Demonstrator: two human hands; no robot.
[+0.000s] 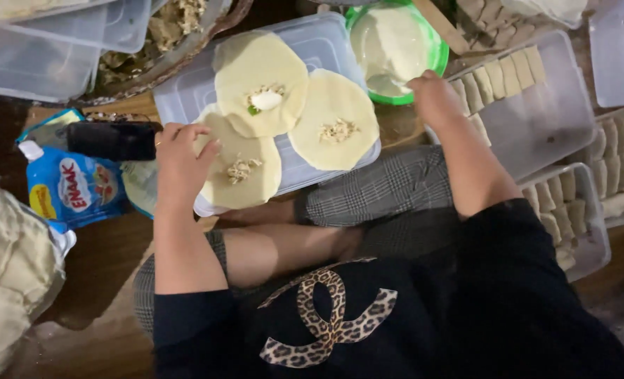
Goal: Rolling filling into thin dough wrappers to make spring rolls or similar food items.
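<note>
Two hands making little filled wraps on a box lid

Three thin, round, pale wrappers lie flat on the clear plastic lid [319, 49], and each one already has a small lump of filling in its middle, but none is folded yet. The left hand [180, 163] rests on the near wrapper [245, 172], its fingers bent and pressing down on the soft edge, not pinching it. The right hand [435, 98] reaches toward the green bowl [394, 49] of smooth white paste; its fingers are curled under, so I cannot tell how its grip stands. The top wrapper [259, 81] has a white bit and a green bit on it. The right wrapper [334, 119] has shredded filling. Many finished rolls [498, 77], small and blocky, sit in rows in clear trays [543, 119]. A blue pouch [73, 186] lies on the wooden floor [108, 260].
</note>
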